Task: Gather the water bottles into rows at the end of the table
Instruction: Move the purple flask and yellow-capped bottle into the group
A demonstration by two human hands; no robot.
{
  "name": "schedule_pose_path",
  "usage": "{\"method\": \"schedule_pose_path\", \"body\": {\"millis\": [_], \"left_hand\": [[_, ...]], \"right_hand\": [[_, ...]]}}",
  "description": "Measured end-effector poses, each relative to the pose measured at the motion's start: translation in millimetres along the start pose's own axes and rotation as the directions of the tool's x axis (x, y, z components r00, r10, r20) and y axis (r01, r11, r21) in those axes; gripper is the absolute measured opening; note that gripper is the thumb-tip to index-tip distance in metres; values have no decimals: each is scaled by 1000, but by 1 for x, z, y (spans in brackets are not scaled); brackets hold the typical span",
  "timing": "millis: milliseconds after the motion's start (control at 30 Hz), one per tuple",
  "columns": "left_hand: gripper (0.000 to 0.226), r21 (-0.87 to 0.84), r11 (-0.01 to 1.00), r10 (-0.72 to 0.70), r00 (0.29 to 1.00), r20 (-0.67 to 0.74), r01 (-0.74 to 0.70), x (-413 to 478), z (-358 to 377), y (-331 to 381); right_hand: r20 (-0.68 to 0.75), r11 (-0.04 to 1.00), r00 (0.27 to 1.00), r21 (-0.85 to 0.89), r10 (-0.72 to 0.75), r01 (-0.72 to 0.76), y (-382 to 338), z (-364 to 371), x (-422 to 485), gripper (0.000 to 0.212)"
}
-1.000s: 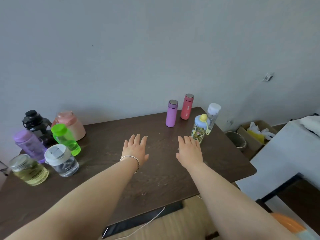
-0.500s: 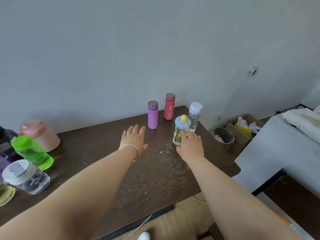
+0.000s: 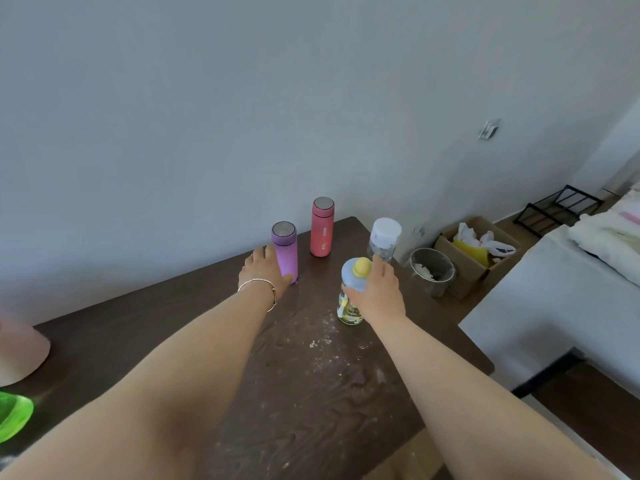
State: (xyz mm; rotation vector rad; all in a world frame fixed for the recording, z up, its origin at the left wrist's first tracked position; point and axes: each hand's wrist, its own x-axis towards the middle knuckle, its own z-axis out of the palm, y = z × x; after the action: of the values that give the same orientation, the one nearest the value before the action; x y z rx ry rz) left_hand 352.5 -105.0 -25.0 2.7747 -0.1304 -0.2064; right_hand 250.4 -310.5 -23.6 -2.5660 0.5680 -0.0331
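Four bottles stand at the far right end of the dark wooden table [image 3: 311, 393]. My left hand [image 3: 261, 271] wraps the lower part of the purple flask [image 3: 284, 251]. My right hand [image 3: 379, 292] grips the small patterned bottle with a blue lid and yellow knob [image 3: 351, 292] from its right side. A red flask [image 3: 322, 226] stands upright near the wall. Behind my right hand, a clear bottle with a white cap [image 3: 383, 239] is at the table's corner. At the left edge, a pink bottle [image 3: 19, 351] and a green bottle [image 3: 14, 415] are partly cut off.
Off the table's right end stand a grey bin [image 3: 433, 271] and a cardboard box with bags [image 3: 474, 251]. A white surface [image 3: 554, 306] lies to the right. White specks mark the tabletop between my arms. The wall runs close behind the flasks.
Both hands reached forward from flat on the table; the left closed on the purple flask, the right on the patterned bottle. The view turned right, so the left group of bottles mostly left the frame.
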Motion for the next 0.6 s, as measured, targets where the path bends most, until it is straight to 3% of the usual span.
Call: {"method": "schedule_pose_path", "body": {"millis": [167, 300, 600], "left_hand": [[80, -216, 969, -116, 992, 40, 122, 54, 22, 4], [68, -465, 860, -218, 975, 33, 208, 80, 38, 5], [54, -686, 703, -271, 962, -15, 187, 101, 59, 2]], "right_hand": [[-14, 989, 998, 138, 65, -62, -2, 24, 24, 98], [-63, 959, 989, 257, 137, -116, -3, 36, 32, 90], [-144, 928, 959, 322, 245, -188, -1, 50, 27, 83]]}}
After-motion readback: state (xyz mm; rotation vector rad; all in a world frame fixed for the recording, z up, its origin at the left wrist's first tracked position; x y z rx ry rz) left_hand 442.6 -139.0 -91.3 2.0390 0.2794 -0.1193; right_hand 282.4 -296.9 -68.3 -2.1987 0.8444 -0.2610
